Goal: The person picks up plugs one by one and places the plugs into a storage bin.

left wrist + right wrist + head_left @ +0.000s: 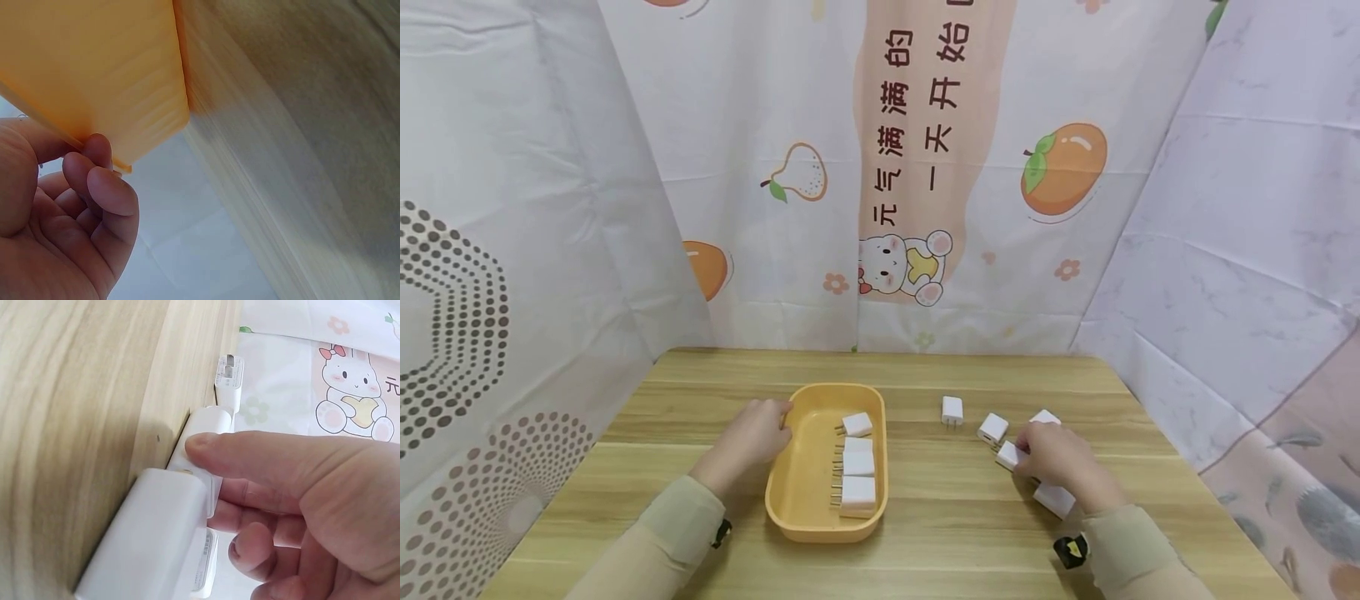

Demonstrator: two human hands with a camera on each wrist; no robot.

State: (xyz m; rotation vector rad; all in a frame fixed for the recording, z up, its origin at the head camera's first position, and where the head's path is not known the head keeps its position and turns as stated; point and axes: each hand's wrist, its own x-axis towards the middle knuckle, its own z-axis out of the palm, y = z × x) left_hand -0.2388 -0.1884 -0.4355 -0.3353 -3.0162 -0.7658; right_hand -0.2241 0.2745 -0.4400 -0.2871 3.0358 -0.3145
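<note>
Two pale sleeves (658, 537) come in nearest. Five white chargers show outside the tray, counting the one in hand. The nearest charger (1055, 502) lies on the wooden table (940, 533), just beside the right hand (1060, 460), prongs toward the far left. That hand pinches one charger, the gripped charger (1010, 456), at the table's right side; its prongs point left and slightly away from the person, its long axis slanting likewise. One yellow tray (793, 492) stands to the left, its rim pinched by the left hand (756, 432). Inside are at least four tray chargers (858, 462), too overlapped for an exact count; their visible prongs point left. Farther off lie three loose chargers (952, 408), the leftmost with prongs toward the person. Beyond hangs a fruit-printed curtain (782, 275).
</note>
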